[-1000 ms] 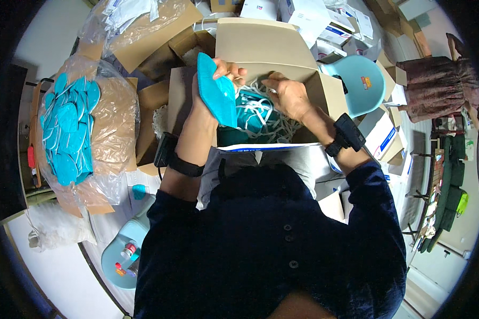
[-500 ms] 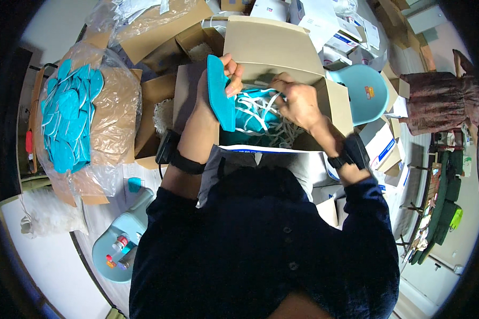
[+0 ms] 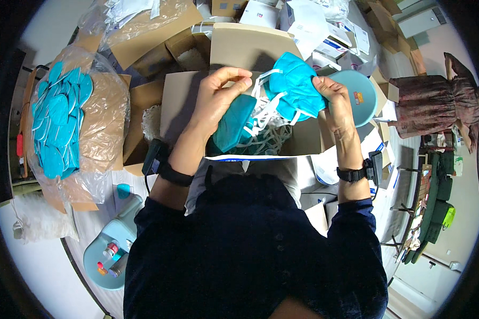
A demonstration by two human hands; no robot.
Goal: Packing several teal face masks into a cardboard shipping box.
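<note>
Over an open cardboard box (image 3: 303, 144), my right hand (image 3: 338, 103) pinches a bunch of teal face masks (image 3: 292, 85) by their edge, with thumb on top. White elastic straps (image 3: 263, 114) dangle from the bunch into the box. My left hand (image 3: 218, 98) is closed at the box's left side, thumb and fingertips pinched together close to the straps. Whatever lies in that pinch is too small to make out. Just below the left thumb, another teal mask (image 3: 235, 125) slants over the box; I cannot tell whether the hand grips it. More straps lie tangled inside.
At left, a plastic-lined carton (image 3: 109, 111) bears a heap of teal masks (image 3: 61, 117). Blue plastic stools stand at lower left (image 3: 104, 260) and right of the box (image 3: 359, 95). White boxes (image 3: 303, 24) pile up at the back. A garment (image 3: 436, 103) hangs far right.
My right hand has come up out of the box and moved right, now with a bunch of masks. The mask upright in my left hand is no longer there; that hand has turned into a pinch.
</note>
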